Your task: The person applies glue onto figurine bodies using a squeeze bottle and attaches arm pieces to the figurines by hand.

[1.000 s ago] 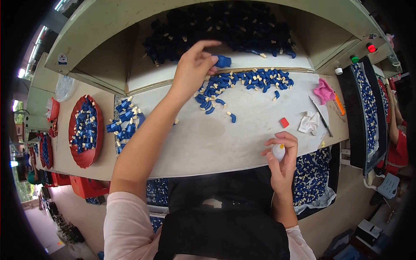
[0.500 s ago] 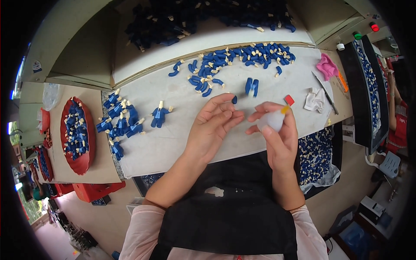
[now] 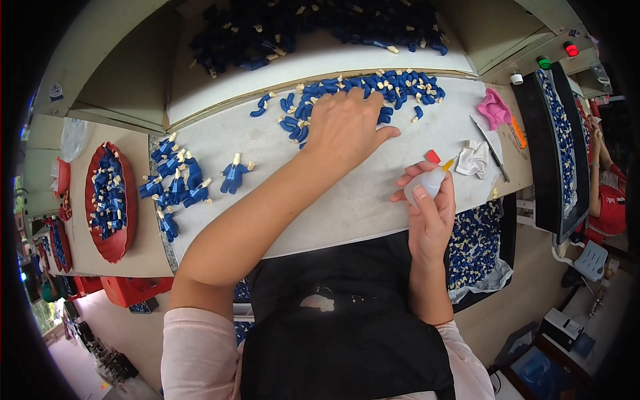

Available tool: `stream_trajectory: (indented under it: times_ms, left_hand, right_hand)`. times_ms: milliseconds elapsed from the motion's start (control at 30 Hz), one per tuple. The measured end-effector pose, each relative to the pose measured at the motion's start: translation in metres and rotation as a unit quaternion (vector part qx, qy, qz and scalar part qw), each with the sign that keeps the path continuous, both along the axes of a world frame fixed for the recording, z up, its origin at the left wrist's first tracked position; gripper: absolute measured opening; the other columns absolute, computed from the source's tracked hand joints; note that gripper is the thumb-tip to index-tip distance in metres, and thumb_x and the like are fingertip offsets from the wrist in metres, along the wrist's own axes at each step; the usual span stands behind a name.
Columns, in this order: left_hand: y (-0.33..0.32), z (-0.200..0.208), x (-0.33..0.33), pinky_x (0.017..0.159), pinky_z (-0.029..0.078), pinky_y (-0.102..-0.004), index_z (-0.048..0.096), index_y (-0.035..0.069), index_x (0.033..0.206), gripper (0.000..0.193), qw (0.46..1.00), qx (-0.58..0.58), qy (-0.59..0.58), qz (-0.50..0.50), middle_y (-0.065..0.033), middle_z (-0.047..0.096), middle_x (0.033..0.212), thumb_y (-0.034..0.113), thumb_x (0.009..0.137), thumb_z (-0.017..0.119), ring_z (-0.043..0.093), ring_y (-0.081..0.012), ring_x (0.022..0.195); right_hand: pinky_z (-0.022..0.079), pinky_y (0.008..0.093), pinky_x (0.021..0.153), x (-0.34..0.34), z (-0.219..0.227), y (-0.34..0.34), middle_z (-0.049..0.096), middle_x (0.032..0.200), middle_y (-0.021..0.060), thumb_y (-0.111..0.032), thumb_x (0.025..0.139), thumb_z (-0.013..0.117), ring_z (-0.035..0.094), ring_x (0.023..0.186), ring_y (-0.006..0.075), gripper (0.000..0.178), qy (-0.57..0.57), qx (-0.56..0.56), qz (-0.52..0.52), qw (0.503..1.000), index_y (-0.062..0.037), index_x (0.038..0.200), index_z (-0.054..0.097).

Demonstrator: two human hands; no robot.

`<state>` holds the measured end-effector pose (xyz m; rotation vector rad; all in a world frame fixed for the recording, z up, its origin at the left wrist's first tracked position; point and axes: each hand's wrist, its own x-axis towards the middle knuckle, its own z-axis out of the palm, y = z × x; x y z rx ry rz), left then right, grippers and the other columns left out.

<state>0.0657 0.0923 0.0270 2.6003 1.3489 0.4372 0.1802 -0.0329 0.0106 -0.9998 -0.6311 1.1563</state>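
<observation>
My left hand (image 3: 347, 127) reaches over the pile of small blue curved pieces with cream ends (image 3: 407, 87) at the back of the table. Its thumb stands apart; the fingertips are hidden behind the hand. In my right hand (image 3: 430, 213) is a translucent white squeeze bottle (image 3: 425, 185) with a yellow nozzle, held above the table's right part. Left of my left forearm lies a blue figure (image 3: 235, 175) with cream parts. Several more blue figures (image 3: 179, 175) are heaped at the table's left edge.
A red oval tray (image 3: 124, 248) of figures stands at the left. A small red block (image 3: 432, 156), white cloth (image 3: 473, 160), metal tool (image 3: 490, 148), pink cloth (image 3: 494, 109) and orange cutter (image 3: 518, 133) lie at the right. A shelf (image 3: 400, 65) of blue pieces rises behind.
My left hand has moved away from beside my right hand, forward to the pile. The small blue piece at its fingertips no longer shows. The bottle stays in my right hand, slightly lower.
</observation>
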Motion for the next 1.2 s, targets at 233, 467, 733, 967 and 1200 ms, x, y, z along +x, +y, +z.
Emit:
stream_trajectory:
  times_ms: [233,467,733,967,1200]
  left_hand:
    - [-0.011,0.010,-0.014,0.049,0.044,-0.0307,0.047,0.006,0.091,0.018,0.942,-0.236,-0.232,0.058,-0.0058,0.058,0.059,0.018,0.078,0.052,0.055,-0.0170,0.050]
    - [-0.053,-0.005,-0.039,0.065,0.037,-0.0263,0.037,0.014,0.092,0.011,0.535,-0.563,-0.629,0.028,-0.0148,0.055,0.084,0.012,0.081,0.040,0.051,-0.0178,0.070]
    - [-0.082,-0.005,-0.047,0.068,0.038,-0.0271,0.041,0.013,0.105,0.022,0.345,-0.576,-0.740,0.044,-0.0160,0.052,0.091,0.016,0.083,0.042,0.049,-0.0191,0.072]
    - [-0.090,-0.019,-0.060,0.081,0.042,-0.0288,0.044,0.004,0.109,0.027,0.305,-0.609,-0.733,-0.008,-0.0129,0.052,0.103,0.013,0.084,0.047,0.052,-0.0210,0.093]
    - [-0.097,-0.018,-0.061,0.085,0.044,-0.0320,0.041,0.000,0.114,0.036,0.354,-0.614,-0.705,-0.012,-0.0137,0.051,0.102,0.018,0.084,0.050,0.051,-0.0283,0.101]
  right_hand:
    - [0.047,0.0321,0.067,0.016,0.001,-0.010,0.049,0.099,0.0129,-0.002,0.077,0.050,0.051,0.085,0.0186,0.029,-0.014,0.002,-0.007,1.000,-0.0002,0.105,0.042]
    - [0.049,0.0328,0.066,0.011,0.011,-0.014,0.046,0.105,0.0138,-0.004,0.077,0.049,0.051,0.089,0.0219,0.037,-0.072,0.027,0.035,0.996,0.0030,0.112,0.040]
    - [0.051,0.0274,0.062,0.002,0.030,-0.027,0.046,0.092,0.0120,0.005,0.068,0.060,0.057,0.074,0.0202,0.038,-0.184,0.071,-0.042,0.980,0.0024,0.103,0.044]
    - [0.044,0.0243,0.061,-0.008,0.038,-0.020,0.042,0.085,0.0076,-0.022,0.068,0.070,0.045,0.073,0.0139,0.040,-0.236,0.191,-0.117,0.946,-0.0050,0.089,0.041]
    - [0.040,0.0217,0.053,-0.016,0.041,-0.022,0.043,0.082,0.0064,-0.027,0.065,0.073,0.044,0.062,0.0129,0.045,-0.401,0.260,-0.089,0.874,-0.0065,0.090,0.043]
